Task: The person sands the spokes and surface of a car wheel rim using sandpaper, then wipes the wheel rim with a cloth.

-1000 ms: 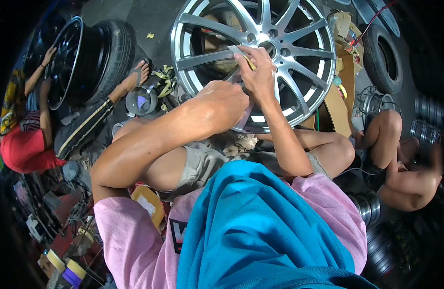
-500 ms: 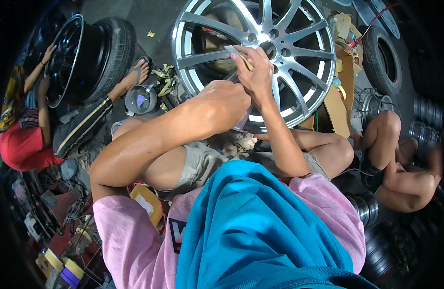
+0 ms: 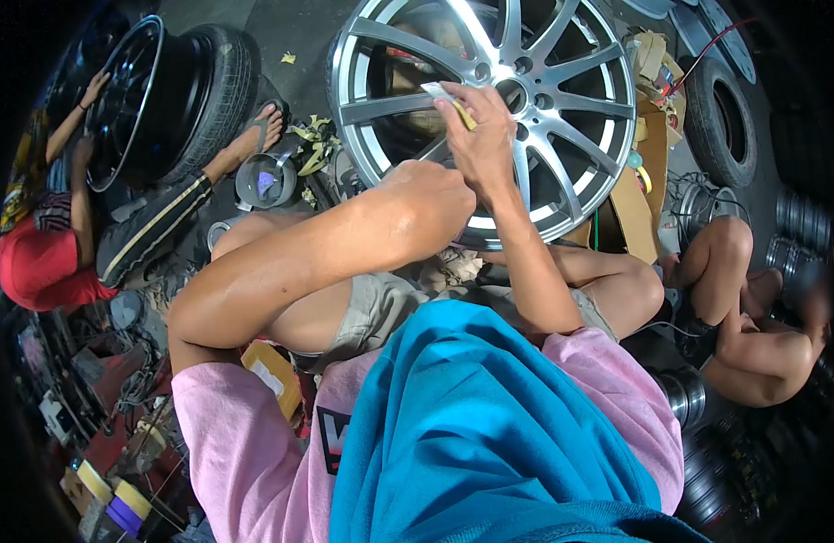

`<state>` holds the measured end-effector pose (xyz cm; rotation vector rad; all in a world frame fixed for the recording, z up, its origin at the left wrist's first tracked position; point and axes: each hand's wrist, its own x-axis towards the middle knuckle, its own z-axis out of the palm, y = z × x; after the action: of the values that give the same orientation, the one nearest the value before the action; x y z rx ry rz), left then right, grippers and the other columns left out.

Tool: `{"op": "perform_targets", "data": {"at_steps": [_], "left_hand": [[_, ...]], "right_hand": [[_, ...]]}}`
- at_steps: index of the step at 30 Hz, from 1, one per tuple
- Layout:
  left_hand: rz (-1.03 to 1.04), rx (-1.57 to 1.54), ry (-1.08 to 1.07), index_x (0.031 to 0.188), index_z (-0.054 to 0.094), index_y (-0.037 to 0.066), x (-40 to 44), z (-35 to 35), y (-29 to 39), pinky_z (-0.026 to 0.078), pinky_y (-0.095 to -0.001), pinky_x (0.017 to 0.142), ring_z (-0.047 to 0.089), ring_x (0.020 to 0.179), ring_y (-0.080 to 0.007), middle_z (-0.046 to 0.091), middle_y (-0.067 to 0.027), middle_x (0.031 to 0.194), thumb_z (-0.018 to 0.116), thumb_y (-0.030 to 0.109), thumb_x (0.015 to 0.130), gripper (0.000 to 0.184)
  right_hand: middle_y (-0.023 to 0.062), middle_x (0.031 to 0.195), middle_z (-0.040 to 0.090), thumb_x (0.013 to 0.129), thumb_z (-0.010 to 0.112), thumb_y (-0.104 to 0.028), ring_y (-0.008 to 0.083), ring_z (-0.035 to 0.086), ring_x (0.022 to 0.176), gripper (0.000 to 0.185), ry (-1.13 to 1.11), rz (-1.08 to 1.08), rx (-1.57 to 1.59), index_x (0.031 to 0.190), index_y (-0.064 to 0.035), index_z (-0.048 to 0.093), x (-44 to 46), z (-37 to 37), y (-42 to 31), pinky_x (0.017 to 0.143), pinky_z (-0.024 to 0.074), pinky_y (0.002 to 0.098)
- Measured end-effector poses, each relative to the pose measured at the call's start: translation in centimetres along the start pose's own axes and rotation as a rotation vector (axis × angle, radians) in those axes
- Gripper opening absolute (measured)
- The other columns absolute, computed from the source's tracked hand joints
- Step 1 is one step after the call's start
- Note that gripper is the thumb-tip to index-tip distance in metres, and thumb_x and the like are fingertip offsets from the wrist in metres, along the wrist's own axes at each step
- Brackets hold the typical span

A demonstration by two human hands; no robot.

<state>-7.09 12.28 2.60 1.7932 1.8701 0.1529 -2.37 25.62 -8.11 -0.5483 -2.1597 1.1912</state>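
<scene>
A silver multi-spoke wheel rim [image 3: 562,118] lies in front of me, at the top middle. My right hand [image 3: 480,136] and my left hand [image 3: 426,213] need telling apart by the arms: the arm from the left side ends in my left hand, closed in a fist over the lower left of the rim, and whatever it grips is hidden beneath it. Between the fingers of my right hand, near the hub, is a small yellow and grey pad [image 3: 465,115]. A pale flat tip sticks out past those fingers.
A person in red [image 3: 46,262] holds a dark wheel [image 3: 123,104] at the left. Another person's bent legs [image 3: 720,271] are at the right. A metal cup [image 3: 265,184], a cardboard box [image 3: 636,204] and a tyre [image 3: 720,122] surround the rim.
The rim and surroundings appear slightly shifted in view. Both my hands keep nearly the same places and holds.
</scene>
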Motion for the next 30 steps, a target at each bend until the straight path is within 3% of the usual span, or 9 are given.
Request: {"op": "perform_targets", "data": {"at_steps": [3, 7, 10, 13, 20, 30], "left_hand": [[0.019, 0.038, -0.056, 0.08, 0.075, 0.001, -0.6, 0.3, 0.9, 0.059, -0.0462, 0.071, 0.074, 0.078, -0.0369, 0.072, -0.0188, 0.078, 0.072, 0.025, 0.092, 0.026], [0.06, 0.034, -0.065, 0.08, 0.076, 0.003, -0.9, 0.8, 1.8, 0.059, -0.0442, 0.068, 0.074, 0.075, -0.0348, 0.073, -0.0181, 0.078, 0.071, 0.024, 0.092, 0.025], [0.077, 0.034, -0.06, 0.079, 0.076, 0.004, -1.4, 0.5, 2.1, 0.058, -0.0433, 0.066, 0.074, 0.073, -0.0342, 0.072, -0.0171, 0.076, 0.071, 0.022, 0.09, 0.022], [0.085, 0.034, -0.033, 0.078, 0.076, 0.004, -2.0, 0.3, 2.3, 0.058, -0.0429, 0.064, 0.074, 0.071, -0.0335, 0.072, -0.0162, 0.073, 0.071, 0.017, 0.087, 0.016], [0.109, -0.003, 0.007, 0.076, 0.076, 0.003, -2.6, 0.0, 2.4, 0.058, -0.0413, 0.062, 0.075, 0.071, -0.0327, 0.071, -0.017, 0.071, 0.072, 0.005, 0.075, 0.005], [0.129, -0.02, 0.058, 0.074, 0.076, 0.003, -3.4, -0.2, 2.7, 0.059, -0.0394, 0.063, 0.075, 0.072, -0.0304, 0.073, -0.0167, 0.073, 0.073, 0.005, 0.072, 0.004]], "right_hand": [[0.0157, 0.096, 0.069, 0.089, 0.077, -0.01, 0.0343, 0.069, 0.088, 0.022, 0.012, 0.099, 0.01, 0.11, -0.0034, 0.077, 0.0, -0.2, 0.0, 0.081, 0.053, 0.042], [0.0153, 0.094, 0.066, 0.089, 0.077, -0.01, 0.0337, 0.068, 0.086, 0.023, -0.009, 0.005, 0.027, 0.11, -0.0018, 0.076, -0.3, 1.1, -2.1, 0.079, 0.0528, 0.0418], [0.0138, 0.095, 0.067, 0.09, 0.078, -0.012, 0.028, 0.067, 0.084, 0.023, 0.003, -0.049, -0.041, 0.112, -0.006, 0.078, -0.2, 1.4, -2.1, 0.08, 0.053, 0.0381], [0.0166, 0.095, 0.064, 0.088, 0.078, -0.007, 0.0327, 0.067, 0.082, 0.023, 0.062, -0.005, -0.046, 0.11, -0.0023, 0.077, -0.3, 0.3, -0.8, 0.075, 0.0533, 0.0412], [0.0151, 0.095, 0.062, 0.088, 0.077, -0.009, 0.0302, 0.064, 0.085, 0.023, 0.017, -0.015, -0.059, 0.11, -0.0026, 0.077, -0.7, 1.7, -2.4, 0.079, 0.0522, 0.0399], [0.0162, 0.095, 0.06, 0.089, 0.077, -0.01, 0.0315, 0.063, 0.085, 0.022, -0.001, -0.017, -0.056, 0.11, -0.002, 0.077, -1.0, 3.2, -3.7, 0.078, 0.0509, 0.0415]]}}
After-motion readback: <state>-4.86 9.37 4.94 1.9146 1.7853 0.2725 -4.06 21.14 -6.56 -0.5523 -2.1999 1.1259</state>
